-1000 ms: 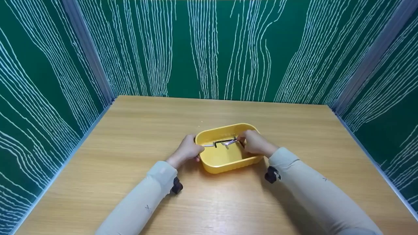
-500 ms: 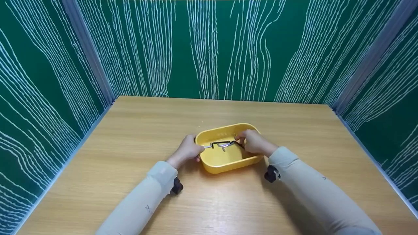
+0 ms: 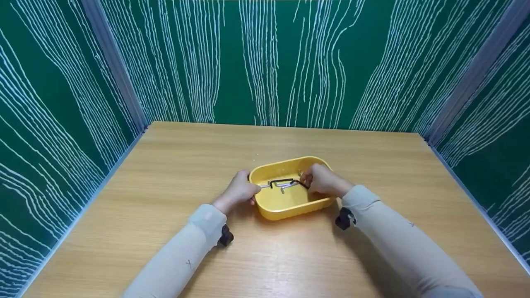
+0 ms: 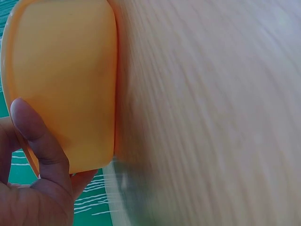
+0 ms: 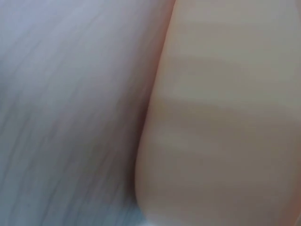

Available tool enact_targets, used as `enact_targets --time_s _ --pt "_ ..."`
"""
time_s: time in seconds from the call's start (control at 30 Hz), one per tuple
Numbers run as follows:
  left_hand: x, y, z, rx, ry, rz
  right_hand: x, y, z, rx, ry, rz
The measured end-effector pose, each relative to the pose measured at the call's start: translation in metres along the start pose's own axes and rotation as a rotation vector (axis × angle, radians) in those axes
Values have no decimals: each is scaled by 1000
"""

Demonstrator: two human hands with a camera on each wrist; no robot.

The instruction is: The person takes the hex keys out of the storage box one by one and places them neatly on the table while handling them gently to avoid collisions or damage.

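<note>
A yellow plastic bin (image 3: 277,214) with rounded corners stands on the table. My left hand (image 3: 242,187) grips its left end; in the left wrist view the hand's fingers (image 4: 33,122) lie against the outer wall and rim. Inside the bin, several hex keys, black and silver, lie in a loose heap. A black hex key (image 3: 281,180) lies across silver hex keys (image 3: 288,187). My right hand (image 3: 321,180) reaches in over the right end, its bent fingertips down at another black hex key (image 3: 299,183). Whether they pinch it, I cannot tell. The right wrist view shows only the bin's ribbed outside (image 5: 221,117).
The wooden table (image 3: 198,153) runs back to a green wall (image 3: 232,74) with white wavy lines. Similar green panels stand on both sides. Tiny pale specks (image 3: 255,157) lie behind the bin.
The silver hex keys near my right fingertips have dropped lower and shifted left in the heap. My right fingers have moved slightly, now down at a black hex key. My left hand holds still.
</note>
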State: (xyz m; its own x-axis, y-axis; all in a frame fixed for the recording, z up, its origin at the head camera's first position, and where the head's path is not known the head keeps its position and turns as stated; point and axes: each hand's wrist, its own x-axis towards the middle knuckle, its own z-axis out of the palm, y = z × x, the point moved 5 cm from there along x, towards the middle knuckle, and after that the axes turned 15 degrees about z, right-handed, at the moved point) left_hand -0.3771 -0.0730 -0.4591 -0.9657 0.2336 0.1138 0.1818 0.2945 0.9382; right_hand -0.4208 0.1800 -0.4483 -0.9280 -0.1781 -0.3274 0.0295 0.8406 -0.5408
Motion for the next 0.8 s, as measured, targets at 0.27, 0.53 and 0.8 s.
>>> enact_targets --time_s 0.27,0.53,0.8 --pt "-1 0 -1 12 4 -14 3 1 2 15 -33 40" --pt "-1 1 0 9 3 -7 5 2 2 9 -62 50" --pt "-1 -1 -1 10 -4 -10 8 -2 0 -71 -40 -11"
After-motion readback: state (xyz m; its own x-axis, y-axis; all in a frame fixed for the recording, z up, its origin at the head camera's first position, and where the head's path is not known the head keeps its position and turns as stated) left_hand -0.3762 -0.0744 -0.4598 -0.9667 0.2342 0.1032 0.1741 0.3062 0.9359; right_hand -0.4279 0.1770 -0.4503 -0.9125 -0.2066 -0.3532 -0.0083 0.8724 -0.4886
